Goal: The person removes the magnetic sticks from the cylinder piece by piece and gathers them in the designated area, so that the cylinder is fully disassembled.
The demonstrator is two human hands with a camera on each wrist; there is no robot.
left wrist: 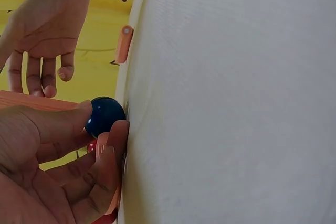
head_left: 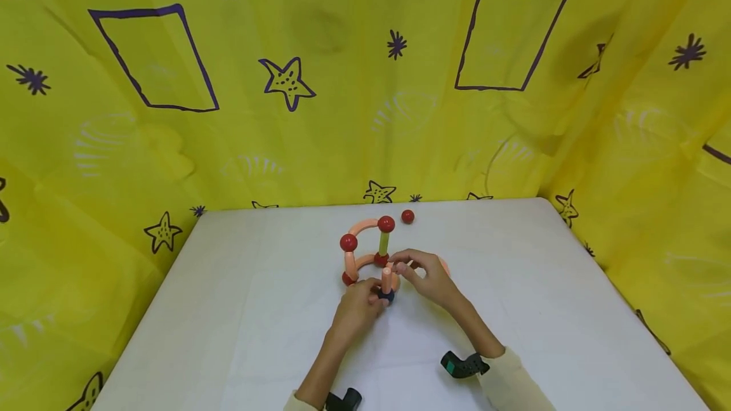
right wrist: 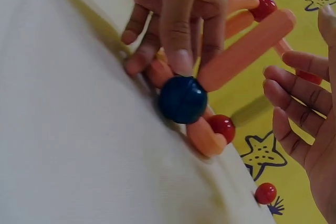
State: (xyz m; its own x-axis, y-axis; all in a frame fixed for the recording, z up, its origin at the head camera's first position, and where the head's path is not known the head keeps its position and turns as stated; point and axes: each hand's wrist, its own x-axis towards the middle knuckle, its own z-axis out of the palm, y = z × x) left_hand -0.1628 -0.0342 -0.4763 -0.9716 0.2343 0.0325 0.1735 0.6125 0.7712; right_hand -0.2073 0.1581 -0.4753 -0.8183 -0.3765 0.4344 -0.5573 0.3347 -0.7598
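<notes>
Booth: yellow curtain (head_left: pixel 342 138), white table (head_left: pixel 240 316)

The head camera sits highest and farthest back, facing forward and down across the white table (head_left: pixel 240 309) to the yellow curtain (head_left: pixel 342 144), so the left hand (head_left: pixel 357 304) and right hand (head_left: pixel 433 281) look small. The left wrist camera (head_left: pixel 344 400) peers from very near past its own hand, turned sideways, with the table standing upright on the right. The right wrist camera (head_left: pixel 464 366) is close too, tilted, table at left, curtain at right. Both wrist views share the blue ball (right wrist: pixel 182 99), seen from differing sides, and both hands; the head view also takes these in.
</notes>
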